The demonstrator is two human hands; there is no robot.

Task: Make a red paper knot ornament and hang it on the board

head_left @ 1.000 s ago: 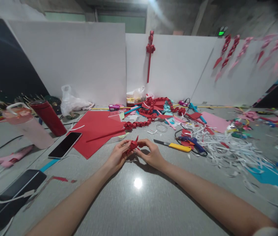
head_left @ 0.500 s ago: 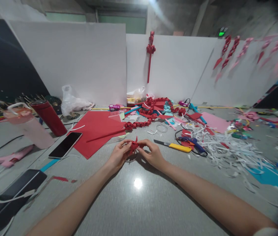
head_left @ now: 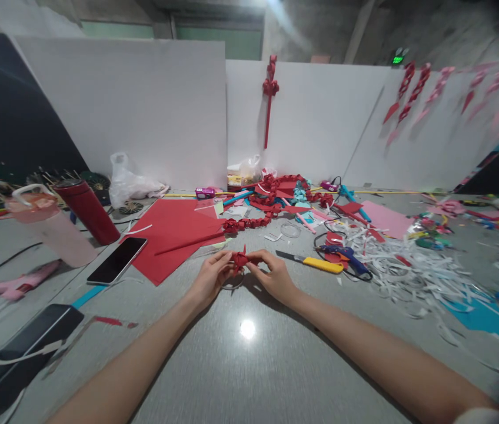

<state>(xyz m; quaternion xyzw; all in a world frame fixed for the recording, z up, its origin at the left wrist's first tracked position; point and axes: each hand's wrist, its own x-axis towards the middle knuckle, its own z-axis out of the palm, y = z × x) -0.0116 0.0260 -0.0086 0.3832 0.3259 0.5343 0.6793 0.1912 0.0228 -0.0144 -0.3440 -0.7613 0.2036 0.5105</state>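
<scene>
Between my two hands is a small folded red paper piece [head_left: 240, 259] with pointed tips sticking out. My left hand [head_left: 212, 277] is closed on its left side, thumb and fingers pinching it. From the right, the fingertips of my right hand [head_left: 271, 275] pinch its other edge. Below the paper piece a thin clear ring-like loop [head_left: 233, 287] shows near my left fingers; I cannot tell whether it is attached. A yellow utility knife [head_left: 322, 265] lies just right of my right hand. Red paper sheets [head_left: 174, 229] lie beyond my left hand.
A phone [head_left: 117, 261], a red thermos [head_left: 88, 212], a pink bottle [head_left: 50, 229] and a pink glue gun [head_left: 20, 281] are at left. To the right lie a blue glue gun [head_left: 346, 259] and white paper strips [head_left: 408, 265]. A red paper chain [head_left: 252, 223] lies ahead.
The red paper piece has turned slightly between my fingers and shifted a little to the left. Both hands keep nearly the same place, and the things on the table have not moved.
</scene>
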